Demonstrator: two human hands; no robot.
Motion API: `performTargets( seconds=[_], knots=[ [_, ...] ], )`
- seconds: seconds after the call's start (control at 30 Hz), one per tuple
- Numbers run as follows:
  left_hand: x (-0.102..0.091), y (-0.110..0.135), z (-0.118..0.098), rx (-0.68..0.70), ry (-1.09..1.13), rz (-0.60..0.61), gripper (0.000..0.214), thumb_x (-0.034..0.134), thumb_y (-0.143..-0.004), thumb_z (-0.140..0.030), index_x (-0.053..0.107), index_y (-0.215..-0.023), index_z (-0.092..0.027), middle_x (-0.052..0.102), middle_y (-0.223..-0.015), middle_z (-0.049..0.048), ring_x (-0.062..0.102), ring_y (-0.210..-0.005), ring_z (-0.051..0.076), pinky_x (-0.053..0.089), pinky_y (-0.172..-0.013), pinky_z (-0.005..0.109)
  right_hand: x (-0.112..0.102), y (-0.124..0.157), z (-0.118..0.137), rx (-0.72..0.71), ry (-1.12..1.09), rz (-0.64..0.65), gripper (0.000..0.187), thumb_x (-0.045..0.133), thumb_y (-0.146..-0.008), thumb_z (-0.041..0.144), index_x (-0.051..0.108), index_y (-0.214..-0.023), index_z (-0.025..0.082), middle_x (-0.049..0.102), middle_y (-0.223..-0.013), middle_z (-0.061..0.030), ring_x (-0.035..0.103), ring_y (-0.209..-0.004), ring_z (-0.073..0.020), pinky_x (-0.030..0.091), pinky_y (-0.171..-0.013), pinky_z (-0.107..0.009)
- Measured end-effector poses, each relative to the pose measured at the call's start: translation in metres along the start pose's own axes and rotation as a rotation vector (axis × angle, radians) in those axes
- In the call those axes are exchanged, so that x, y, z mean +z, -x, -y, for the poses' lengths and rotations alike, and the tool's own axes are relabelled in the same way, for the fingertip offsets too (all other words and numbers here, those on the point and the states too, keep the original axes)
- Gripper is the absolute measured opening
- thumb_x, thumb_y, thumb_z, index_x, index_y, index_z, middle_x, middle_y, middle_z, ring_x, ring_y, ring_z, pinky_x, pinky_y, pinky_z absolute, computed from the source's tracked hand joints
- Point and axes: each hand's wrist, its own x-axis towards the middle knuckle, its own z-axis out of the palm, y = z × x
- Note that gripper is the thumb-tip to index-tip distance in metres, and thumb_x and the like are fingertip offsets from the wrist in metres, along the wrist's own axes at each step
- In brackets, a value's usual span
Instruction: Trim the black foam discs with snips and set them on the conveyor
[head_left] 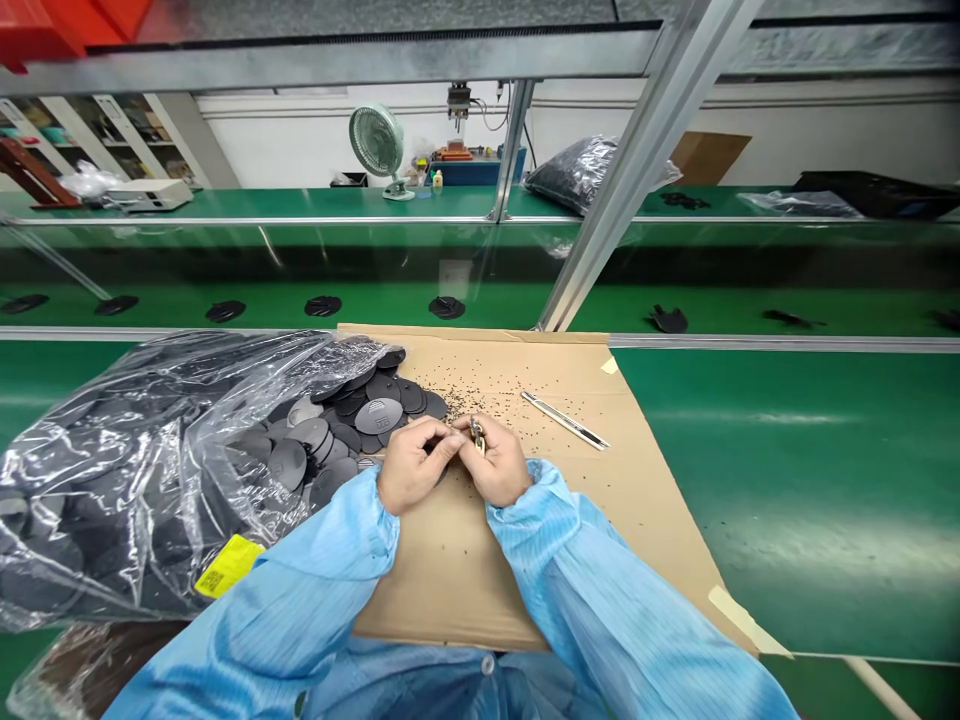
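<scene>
Hands work close together low in the view: the left hand (418,467) is curled, its fingertips at a small metal part (477,434), and the right hand (501,463) is closed, pinching that part between thumb and fingers. Whether the left hand grips it too, I cannot tell. Both hands sit above a cardboard sheet (442,575) fixed to a green surface (787,500) with masking tape (746,620), and blue sleeves (585,565) rest along its sides. To the left, a clear plastic bag (112,510) bulges with dark discs and slumps against a loose pile of round dark discs (379,416), which overlap at the cardboard's far-left area, just beside the left hand. A utility knife (564,420) lies to the right, and fine black specks (487,380) are scattered across the cardboard. The small metal part is the likeliest trouble: a slipped pinch could drop it among the specks or discs, where it would be hard to spot. A sleeve dragged sideways could also push the stacked discs, disturb the specks, or nudge the knife, and the slick, heaped bag could slide more discs onto the pile.
</scene>
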Motion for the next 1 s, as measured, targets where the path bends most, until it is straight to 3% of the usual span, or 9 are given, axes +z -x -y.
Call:
performTargets(
  seconds=[0.13, 0.33, 0.7, 1.0],
  knots=[
    [0.000, 0.000, -0.001, -0.015, -0.004, 0.030, 0.025, 0.055, -0.089, -0.039, 0.064, -0.079, -0.017, 0.067, -0.079, 0.0051, 0.060, -0.074, 0.015, 0.047, -0.072, 0.028, 0.000, -0.003, -0.001, 0.019, -0.039, 0.028, 0.014, 0.056, -0.084, 0.032, 0.062, -0.088, 0.020, 0.064, -0.079, -0.0034, 0.058, -0.074, -0.0190, 0.046, -0.069, -0.031],
    [0.001, 0.000, -0.003, -0.028, -0.024, 0.040, 0.025, 0.055, -0.089, -0.037, 0.063, -0.079, -0.017, 0.065, -0.075, 0.0031, 0.056, -0.068, 0.013, 0.045, -0.067, 0.026, 0.001, -0.009, 0.000, 0.152, -0.093, -0.039, 0.018, 0.055, -0.083, 0.036, 0.061, -0.088, 0.020, 0.061, -0.071, -0.0001, 0.054, -0.064, -0.0160, 0.044, -0.063, -0.028],
    [0.004, -0.001, 0.000, -0.064, -0.034, 0.097, 0.023, 0.056, -0.088, -0.036, 0.064, -0.078, -0.016, 0.065, -0.074, 0.0029, 0.057, -0.067, 0.013, 0.045, -0.066, 0.025, -0.001, -0.019, -0.018, 0.219, -0.210, -0.121, 0.020, 0.057, -0.083, 0.039, 0.056, -0.077, 0.020, 0.047, -0.063, 0.0039, 0.042, -0.058, -0.0130, 0.036, -0.058, -0.025],
    [0.004, -0.001, -0.001, -0.083, -0.037, 0.115, 0.019, 0.057, -0.086, -0.033, 0.063, -0.078, -0.017, 0.065, -0.073, 0.0023, 0.057, -0.066, 0.013, 0.044, -0.065, 0.025, -0.001, -0.013, -0.003, 0.144, -0.173, -0.011, 0.018, 0.057, -0.084, 0.035, 0.056, -0.075, 0.019, 0.050, -0.065, 0.0028, 0.045, -0.062, -0.0136, 0.037, -0.061, -0.026]
  ],
)
